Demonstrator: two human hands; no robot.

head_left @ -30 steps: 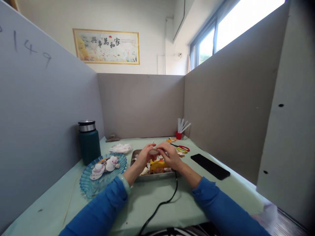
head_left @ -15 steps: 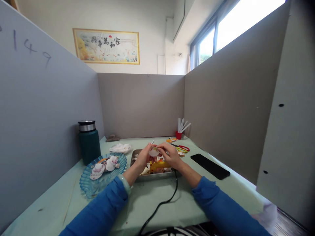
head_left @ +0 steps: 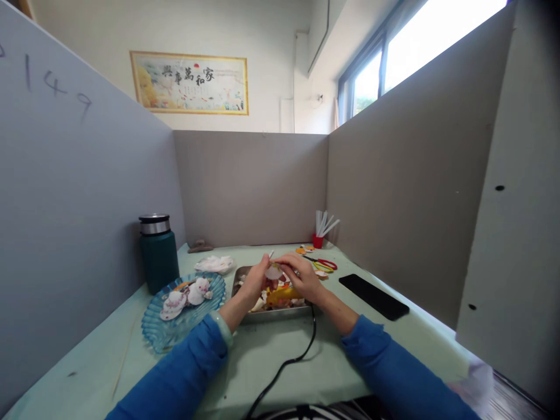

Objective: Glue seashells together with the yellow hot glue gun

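Both of my hands meet over a metal tray (head_left: 245,317) and pinch one small pale shell (head_left: 273,272) between their fingertips. My left hand (head_left: 252,283) grips the shell from the left, my right hand (head_left: 301,275) from the right. Under them in the tray lie several shells and a yellow tool (head_left: 282,295) whose black cord (head_left: 286,361) runs toward me. A blue glass plate (head_left: 153,326) with several white and pink shells stands left of the tray.
A dark green flask (head_left: 158,252) stands by the left partition. White tissue (head_left: 215,264) lies behind the plate. Red-and-yellow scissors (head_left: 322,264), a red cup of white sticks (head_left: 319,235) and a black phone (head_left: 373,296) are at the right. Grey partitions enclose the table.
The shell between my fingers has been tilted and turned slightly, and my fingertips have shifted around it. My arms have stayed in place.
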